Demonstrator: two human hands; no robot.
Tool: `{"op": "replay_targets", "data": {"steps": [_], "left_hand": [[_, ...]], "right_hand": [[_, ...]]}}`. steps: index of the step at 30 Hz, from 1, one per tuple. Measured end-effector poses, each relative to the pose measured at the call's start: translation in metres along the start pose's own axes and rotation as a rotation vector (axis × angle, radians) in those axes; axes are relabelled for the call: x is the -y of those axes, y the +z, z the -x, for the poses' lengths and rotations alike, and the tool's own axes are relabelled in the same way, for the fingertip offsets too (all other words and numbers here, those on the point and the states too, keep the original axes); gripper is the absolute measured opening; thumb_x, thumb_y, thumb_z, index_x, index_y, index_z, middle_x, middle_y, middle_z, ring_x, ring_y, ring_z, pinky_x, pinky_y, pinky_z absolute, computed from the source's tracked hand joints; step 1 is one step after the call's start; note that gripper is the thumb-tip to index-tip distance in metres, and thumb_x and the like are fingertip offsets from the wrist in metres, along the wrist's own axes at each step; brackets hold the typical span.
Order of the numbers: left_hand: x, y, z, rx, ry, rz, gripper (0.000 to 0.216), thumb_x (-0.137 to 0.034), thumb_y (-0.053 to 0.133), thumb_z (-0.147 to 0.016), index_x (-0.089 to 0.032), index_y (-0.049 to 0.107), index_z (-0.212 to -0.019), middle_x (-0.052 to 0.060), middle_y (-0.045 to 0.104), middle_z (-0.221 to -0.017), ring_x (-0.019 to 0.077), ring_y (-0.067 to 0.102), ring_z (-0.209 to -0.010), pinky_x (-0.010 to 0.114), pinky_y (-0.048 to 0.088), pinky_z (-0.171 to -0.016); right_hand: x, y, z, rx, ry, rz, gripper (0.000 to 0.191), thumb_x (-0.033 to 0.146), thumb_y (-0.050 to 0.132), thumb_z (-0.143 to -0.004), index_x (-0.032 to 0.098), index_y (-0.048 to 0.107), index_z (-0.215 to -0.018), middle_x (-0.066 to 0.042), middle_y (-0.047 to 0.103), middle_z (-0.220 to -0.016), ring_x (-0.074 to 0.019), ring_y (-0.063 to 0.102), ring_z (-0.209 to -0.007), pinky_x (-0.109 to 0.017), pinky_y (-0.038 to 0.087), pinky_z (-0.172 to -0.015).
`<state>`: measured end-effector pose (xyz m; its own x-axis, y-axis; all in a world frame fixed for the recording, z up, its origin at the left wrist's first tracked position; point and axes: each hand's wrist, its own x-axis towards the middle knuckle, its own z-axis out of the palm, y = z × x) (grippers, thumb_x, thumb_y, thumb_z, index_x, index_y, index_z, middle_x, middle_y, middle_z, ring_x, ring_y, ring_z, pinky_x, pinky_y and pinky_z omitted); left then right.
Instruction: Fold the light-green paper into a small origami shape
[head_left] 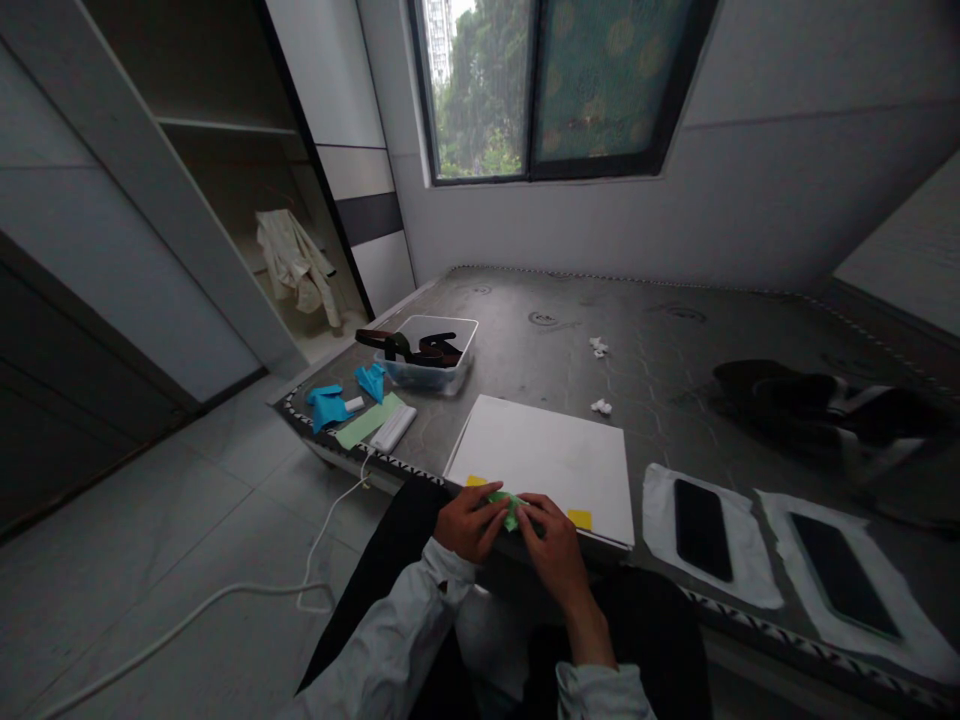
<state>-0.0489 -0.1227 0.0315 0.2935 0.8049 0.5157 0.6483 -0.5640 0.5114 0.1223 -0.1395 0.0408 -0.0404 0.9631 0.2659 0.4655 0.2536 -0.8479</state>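
Between my two hands is a small piece of folded green paper (510, 512). My left hand (469, 522) pinches its left side, and my right hand (551, 540) grips its right side. Both are at the near edge of a flat white box (551, 455). A yellow square (580, 519) is on the box's front edge, just right of my right hand. Another yellow square (476, 481) shows behind my left fingers. My fingers cover part of the paper, so its full shape is hidden.
Left of the box are a power strip (393, 428), a flat green sheet (367, 422), blue folded paper (328, 407) and a clear plastic bin (435, 378) with dark straps. Two phones (703, 530) (844, 575) lie on white tissues at right. Crumpled tissue (601, 407) and a dark bag (787, 400) lie farther back.
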Motion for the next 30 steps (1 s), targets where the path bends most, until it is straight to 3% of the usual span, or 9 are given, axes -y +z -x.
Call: {"op": "replay_targets", "data": {"steps": [6,8,12,15,20,27,30], "left_hand": [[0.015,-0.004,0.000,0.194,0.179,-0.001,0.054,-0.039,0.067,-0.078,-0.024,0.057,-0.129,0.014,0.051,-0.135,0.0289,0.052,-0.121,0.044,0.047,-0.100],[0.024,-0.002,0.001,0.205,0.195,0.022,0.049,-0.033,0.066,-0.080,-0.023,0.058,-0.127,0.015,0.048,-0.136,0.0265,0.056,-0.113,0.040,0.052,-0.094],[0.032,0.004,0.004,0.210,0.086,0.018,0.039,-0.024,0.061,-0.082,-0.028,0.063,-0.121,0.011,0.047,-0.134,0.0153,0.062,-0.081,0.031,0.057,-0.076],[0.033,0.008,0.006,0.217,0.031,0.009,0.040,-0.023,0.061,-0.081,-0.030,0.063,-0.120,0.008,0.051,-0.128,0.0147,0.063,-0.082,0.029,0.057,-0.078],[0.035,0.014,0.009,0.182,-0.003,0.031,0.036,-0.022,0.062,-0.080,-0.030,0.066,-0.114,0.006,0.056,-0.119,0.0165,0.064,-0.087,0.028,0.057,-0.079],[0.028,0.013,0.006,0.105,-0.046,0.114,0.027,-0.027,0.061,-0.082,-0.026,0.070,-0.107,0.006,0.061,-0.096,0.0179,0.065,-0.085,0.030,0.057,-0.078],[0.021,0.012,0.004,0.010,-0.156,0.209,0.018,-0.028,0.067,-0.077,-0.025,0.074,-0.094,0.007,0.061,-0.103,0.0191,0.064,-0.089,0.032,0.057,-0.080]], "right_hand": [[-0.005,-0.001,0.001,-0.023,0.039,0.002,0.026,0.037,0.052,-0.090,0.022,0.073,-0.087,-0.008,0.069,-0.100,-0.0233,0.064,-0.096,-0.037,0.049,-0.089],[-0.004,-0.002,0.001,-0.014,0.045,-0.004,0.026,0.036,0.052,-0.090,0.022,0.073,-0.086,-0.008,0.069,-0.101,-0.0233,0.064,-0.096,-0.037,0.049,-0.089],[0.000,-0.004,0.000,0.022,0.050,-0.030,0.029,0.037,0.048,-0.092,0.022,0.074,-0.088,-0.008,0.069,-0.103,-0.0237,0.063,-0.098,-0.037,0.049,-0.090],[0.001,-0.004,0.000,0.069,0.039,-0.042,0.028,0.038,0.051,-0.091,0.023,0.074,-0.094,-0.007,0.068,-0.107,-0.0230,0.063,-0.101,-0.037,0.048,-0.092],[-0.002,-0.002,0.003,0.163,-0.003,-0.057,0.023,0.030,0.065,-0.080,0.026,0.072,-0.101,-0.005,0.064,-0.115,-0.0231,0.061,-0.106,-0.037,0.047,-0.097],[-0.001,-0.003,0.002,0.196,0.005,-0.038,0.024,0.030,0.051,-0.090,0.026,0.072,-0.102,-0.005,0.063,-0.114,-0.0213,0.061,-0.105,-0.037,0.045,-0.098],[-0.001,-0.002,0.001,0.158,0.004,-0.032,0.026,0.033,0.048,-0.092,0.025,0.072,-0.099,-0.005,0.065,-0.108,-0.0212,0.061,-0.104,-0.036,0.046,-0.096]]}}
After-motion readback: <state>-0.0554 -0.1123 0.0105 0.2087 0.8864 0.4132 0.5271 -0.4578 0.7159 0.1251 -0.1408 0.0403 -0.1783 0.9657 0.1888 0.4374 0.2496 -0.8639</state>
